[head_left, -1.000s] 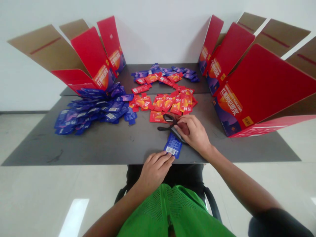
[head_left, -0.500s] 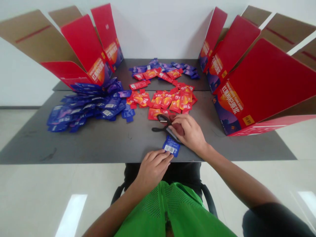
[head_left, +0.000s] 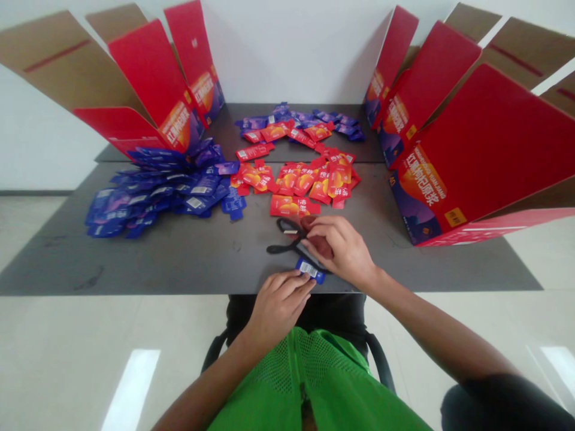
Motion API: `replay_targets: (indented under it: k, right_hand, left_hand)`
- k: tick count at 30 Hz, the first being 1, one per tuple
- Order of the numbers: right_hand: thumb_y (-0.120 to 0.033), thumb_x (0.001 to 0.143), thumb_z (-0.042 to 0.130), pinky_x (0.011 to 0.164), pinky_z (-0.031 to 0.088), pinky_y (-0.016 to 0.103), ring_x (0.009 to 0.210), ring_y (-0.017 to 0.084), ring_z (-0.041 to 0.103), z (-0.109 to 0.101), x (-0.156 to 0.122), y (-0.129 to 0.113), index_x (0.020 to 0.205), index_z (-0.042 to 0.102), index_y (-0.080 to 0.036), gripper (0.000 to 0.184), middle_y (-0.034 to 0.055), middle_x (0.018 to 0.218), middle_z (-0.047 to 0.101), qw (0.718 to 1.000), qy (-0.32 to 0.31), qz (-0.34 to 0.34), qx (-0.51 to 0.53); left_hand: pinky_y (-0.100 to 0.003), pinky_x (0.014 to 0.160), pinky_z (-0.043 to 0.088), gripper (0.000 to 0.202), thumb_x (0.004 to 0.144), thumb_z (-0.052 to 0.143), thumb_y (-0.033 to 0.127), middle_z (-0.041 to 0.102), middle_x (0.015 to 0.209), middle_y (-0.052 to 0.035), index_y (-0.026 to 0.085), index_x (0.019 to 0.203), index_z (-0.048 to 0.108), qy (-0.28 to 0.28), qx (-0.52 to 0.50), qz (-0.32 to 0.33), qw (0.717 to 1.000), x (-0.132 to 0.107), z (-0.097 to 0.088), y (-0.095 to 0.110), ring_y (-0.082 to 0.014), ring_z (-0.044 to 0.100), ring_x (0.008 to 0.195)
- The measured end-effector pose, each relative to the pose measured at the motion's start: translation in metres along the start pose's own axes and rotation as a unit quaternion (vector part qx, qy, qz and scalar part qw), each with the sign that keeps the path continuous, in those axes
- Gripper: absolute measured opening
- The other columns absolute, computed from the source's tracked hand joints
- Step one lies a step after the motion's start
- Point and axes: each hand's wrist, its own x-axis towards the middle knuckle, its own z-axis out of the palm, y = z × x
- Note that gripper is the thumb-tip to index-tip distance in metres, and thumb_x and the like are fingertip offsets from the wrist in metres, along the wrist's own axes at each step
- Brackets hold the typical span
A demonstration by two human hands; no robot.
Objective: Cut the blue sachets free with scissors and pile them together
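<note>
Blue foil sachet (head_left: 309,270), white barcode label (head_left: 308,269) up, now turned nearly flat compared with a moment ago, at the near edge of the dark grey surface (head_left: 135,269) and partly under the scissor blades. Left hand (head_left: 279,306): fingers together, tips on the sachet's edge, no clear pinch. Right hand (head_left: 340,250): fingers curled, clamped on black-handled steel scissors (head_left: 287,242) and a dark red piece (head_left: 320,245), identity unclear. Just beyond: loose glossy red sachets (head_left: 309,182). Further left: heaped blue sachets (head_left: 179,194). Both sides: open red-and-kraft cardboard cartons (head_left: 485,143), 枸杞原浆 legible on the printed panel, small yellow tag (head_left: 456,216) nearby. Sachet print too small to read. Bottom: green mesh vest (head_left: 309,377).
</note>
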Motion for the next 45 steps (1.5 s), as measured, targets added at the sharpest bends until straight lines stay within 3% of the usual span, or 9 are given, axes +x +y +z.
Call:
replay_targets:
  k: [4, 10, 13, 17, 25, 28, 32, 40, 45]
  right_hand:
    - [-0.027, 0.101, 0.062, 0.09, 0.057, 0.038, 0.108, 0.023, 0.064, 0.014, -0.017, -0.015, 0.117, 0.059, -0.025, 0.016, 0.0075, 0.122, 0.068, 0.996, -0.082, -0.035, 0.03]
    - [-0.029, 0.099, 0.064, 0.087, 0.056, 0.044, 0.101, 0.026, 0.065, 0.001, 0.008, 0.037, 0.11, 0.061, -0.022, 0.013, 0.0099, 0.112, 0.068, 0.998, -0.008, 0.033, -0.057]
    - [-0.029, 0.098, 0.067, 0.092, 0.056, 0.043, 0.108, 0.025, 0.064, -0.006, 0.007, 0.013, 0.114, 0.06, -0.024, 0.019, 0.0094, 0.118, 0.067, 0.999, 0.023, 0.022, -0.01]
    - [-0.025, 0.101, 0.061, 0.09, 0.057, 0.04, 0.112, 0.024, 0.064, 0.008, -0.015, -0.022, 0.119, 0.059, -0.026, 0.018, 0.0077, 0.123, 0.067, 0.997, -0.067, -0.031, 0.038]
    - [-0.03, 0.1, 0.064, 0.086, 0.056, 0.044, 0.101, 0.027, 0.064, 0.005, 0.009, 0.039, 0.111, 0.062, -0.023, 0.013, 0.0099, 0.113, 0.068, 0.997, -0.014, 0.028, -0.064]
    - [-0.031, 0.099, 0.066, 0.091, 0.056, 0.042, 0.107, 0.025, 0.064, 0.001, 0.003, 0.014, 0.115, 0.061, -0.025, 0.018, 0.0088, 0.117, 0.068, 1.0, 0.001, 0.016, -0.015]
    - [-0.029, 0.101, 0.063, 0.091, 0.057, 0.04, 0.11, 0.023, 0.064, 0.013, -0.017, -0.018, 0.117, 0.06, -0.026, 0.017, 0.0076, 0.122, 0.068, 0.996, -0.071, -0.021, 0.039]
    - [-0.03, 0.101, 0.062, 0.086, 0.056, 0.043, 0.1, 0.026, 0.063, 0.006, 0.011, 0.041, 0.11, 0.063, -0.023, 0.012, 0.0099, 0.113, 0.068, 0.997, -0.022, 0.018, -0.071]
    - [-0.03, 0.099, 0.066, 0.092, 0.056, 0.042, 0.109, 0.024, 0.064, 0.006, 0.0, -0.003, 0.117, 0.061, -0.026, 0.019, 0.0086, 0.12, 0.067, 1.0, -0.015, -0.003, 0.014]
  left_hand:
    - [-0.041, 0.093, 0.05, 0.019, 0.102, 0.061, 0.022, 0.076, 0.111, -0.0041, 0.022, 0.116, 0.074, -0.013, 0.005, -0.014, 1.0, 0.001, -0.001, 0.001, -0.0238, 0.064, 0.109]
    - [-0.042, 0.1, 0.049, 0.031, 0.102, 0.062, 0.022, 0.074, 0.124, -0.004, 0.022, 0.132, 0.067, -0.001, -0.012, -0.005, 1.0, 0.0, 0.001, -0.002, -0.0232, 0.062, 0.119]
    - [-0.042, 0.099, 0.05, 0.03, 0.101, 0.063, 0.023, 0.074, 0.122, -0.0043, 0.022, 0.13, 0.068, 0.0, -0.008, -0.008, 1.0, -0.001, 0.002, -0.001, -0.0238, 0.062, 0.118]
    - [-0.04, 0.092, 0.052, 0.016, 0.101, 0.063, 0.022, 0.076, 0.109, -0.0041, 0.022, 0.111, 0.075, -0.009, 0.005, -0.017, 1.0, 0.0, 0.0, 0.001, -0.0241, 0.064, 0.107]
    - [-0.041, 0.101, 0.05, 0.031, 0.101, 0.063, 0.021, 0.074, 0.124, -0.0036, 0.021, 0.132, 0.067, 0.007, -0.019, -0.006, 1.0, 0.001, 0.001, -0.001, -0.022, 0.061, 0.119]
    - [-0.042, 0.1, 0.05, 0.031, 0.101, 0.063, 0.022, 0.074, 0.123, -0.004, 0.021, 0.131, 0.068, 0.001, -0.017, -0.013, 1.0, 0.001, 0.002, 0.0, -0.0229, 0.061, 0.117]
    - [-0.041, 0.096, 0.052, 0.019, 0.101, 0.062, 0.022, 0.076, 0.112, -0.0041, 0.022, 0.116, 0.075, -0.012, -0.011, -0.026, 1.0, 0.001, 0.0, 0.001, -0.0233, 0.064, 0.108]
    - [-0.041, 0.101, 0.052, 0.029, 0.101, 0.063, 0.022, 0.074, 0.123, -0.005, 0.021, 0.13, 0.069, 0.012, -0.025, -0.011, 1.0, 0.0, 0.003, -0.002, -0.0228, 0.063, 0.118]
    - [-0.041, 0.099, 0.052, 0.025, 0.101, 0.063, 0.022, 0.075, 0.119, -0.0043, 0.022, 0.125, 0.071, 0.009, -0.022, -0.017, 1.0, 0.0, 0.002, 0.0, -0.0234, 0.063, 0.114]
